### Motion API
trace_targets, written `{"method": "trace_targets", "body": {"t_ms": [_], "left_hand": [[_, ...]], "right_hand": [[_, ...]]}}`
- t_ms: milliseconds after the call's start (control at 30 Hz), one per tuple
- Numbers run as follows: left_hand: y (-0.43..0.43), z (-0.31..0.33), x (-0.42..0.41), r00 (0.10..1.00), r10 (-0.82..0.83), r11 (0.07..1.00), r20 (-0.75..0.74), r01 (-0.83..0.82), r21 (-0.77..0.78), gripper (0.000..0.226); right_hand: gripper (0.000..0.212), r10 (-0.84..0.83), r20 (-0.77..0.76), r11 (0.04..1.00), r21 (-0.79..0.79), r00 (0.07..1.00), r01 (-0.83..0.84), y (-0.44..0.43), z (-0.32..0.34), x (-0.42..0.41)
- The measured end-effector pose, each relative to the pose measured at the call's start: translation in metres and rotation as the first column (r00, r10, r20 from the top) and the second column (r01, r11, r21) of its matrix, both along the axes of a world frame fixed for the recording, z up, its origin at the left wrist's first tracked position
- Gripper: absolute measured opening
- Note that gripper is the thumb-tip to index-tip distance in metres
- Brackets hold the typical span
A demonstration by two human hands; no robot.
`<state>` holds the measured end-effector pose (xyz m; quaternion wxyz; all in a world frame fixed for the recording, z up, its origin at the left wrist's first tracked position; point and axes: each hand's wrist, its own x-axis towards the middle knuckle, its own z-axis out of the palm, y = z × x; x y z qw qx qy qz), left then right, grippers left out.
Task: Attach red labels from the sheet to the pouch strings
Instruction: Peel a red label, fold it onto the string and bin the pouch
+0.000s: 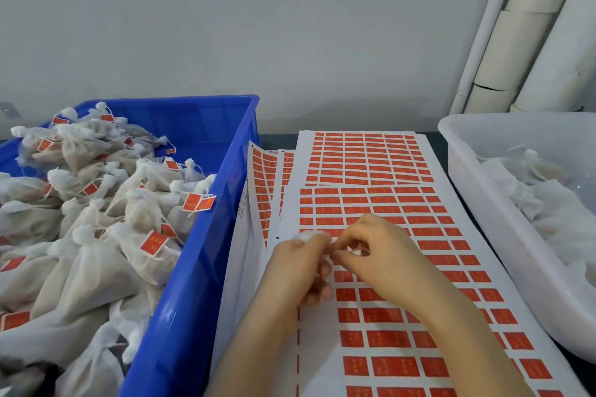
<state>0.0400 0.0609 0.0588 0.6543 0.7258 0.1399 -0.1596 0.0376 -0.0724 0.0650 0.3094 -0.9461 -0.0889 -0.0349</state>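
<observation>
Sheets of red labels point(380, 203) lie stacked on the table in the middle. Over the top sheet my left hand point(296, 264) grips a white mesh pouch point(308, 236), of which only the gathered top shows above my fingers. My right hand point(374, 251) meets it from the right, fingertips pinching at the pouch's string between the two hands. Whether a label is in that pinch is hidden by the fingers.
A blue crate point(225, 203) on the left holds several white pouches with red labels on their strings point(154, 243). A white translucent tub point(477, 190) on the right holds several pouches without labels. Pale pipes point(529, 42) stand against the wall at the back right.
</observation>
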Motion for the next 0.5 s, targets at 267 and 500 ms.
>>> {"method": "trace_targets", "body": {"t_ms": [267, 500], "left_hand": [[0.000, -0.013, 0.003, 0.968, -0.131, 0.749, 0.212, -0.043, 0.661, 0.017], [-0.002, -0.005, 0.012, 0.895, -0.445, 0.467, 0.024, 0.209, 0.859, 0.034]], "right_hand": [[0.005, 0.119, 0.115, 0.978, -0.184, 0.986, -0.097, 0.007, -0.011, 0.003], [0.011, 0.192, 0.088, 0.961, -0.218, 0.977, -0.169, 0.014, -0.011, 0.002]]}}
